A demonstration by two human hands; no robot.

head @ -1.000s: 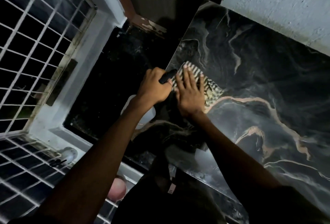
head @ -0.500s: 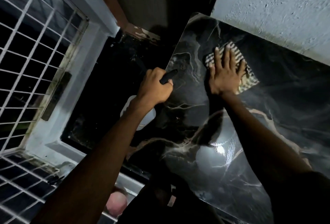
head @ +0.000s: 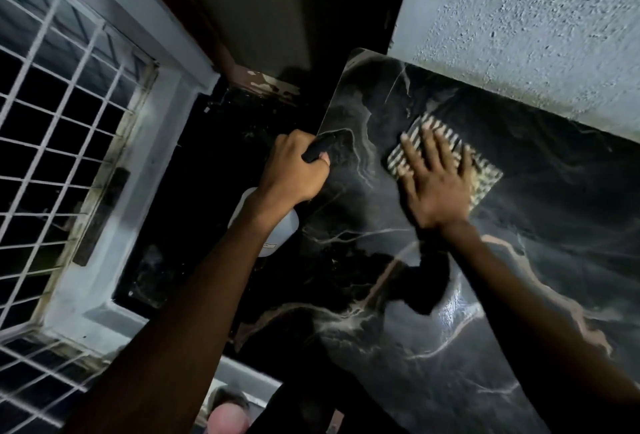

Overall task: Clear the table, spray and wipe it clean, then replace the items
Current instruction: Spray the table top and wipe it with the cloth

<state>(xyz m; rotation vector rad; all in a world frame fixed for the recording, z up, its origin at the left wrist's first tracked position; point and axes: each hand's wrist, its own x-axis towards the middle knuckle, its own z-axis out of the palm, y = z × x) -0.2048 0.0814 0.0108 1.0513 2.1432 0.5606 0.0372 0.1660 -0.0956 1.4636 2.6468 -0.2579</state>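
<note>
Surface [head: 519, 295]: dark marble-patterned top with pale veins, butted against a rough white wall [head: 536, 18] at 1 o'clock; a wet-looking sheen glints on it near 5 o'clock.
Right hand [head: 434, 184]: flat, fingers spread, palm pressing down on the cloth; slightly blurred.
Cloth [head: 483, 177]: striped light-and-dark, lying on the surface toward its 12 o'clock part, near the wall; its edges show past the fingertips and at 3 o'clock of the hand.
Left hand [head: 294, 170]: curled tight round the black trigger head of the spray bottle, at the surface's 9 o'clock edge.
Spray bottle [head: 277, 229]: white body hanging below the wrist, off the side of the surface, partly hidden by the forearm.
Window grille [head: 52, 156]: white bars, at 9 o'clock, well apart from the surface.
</note>
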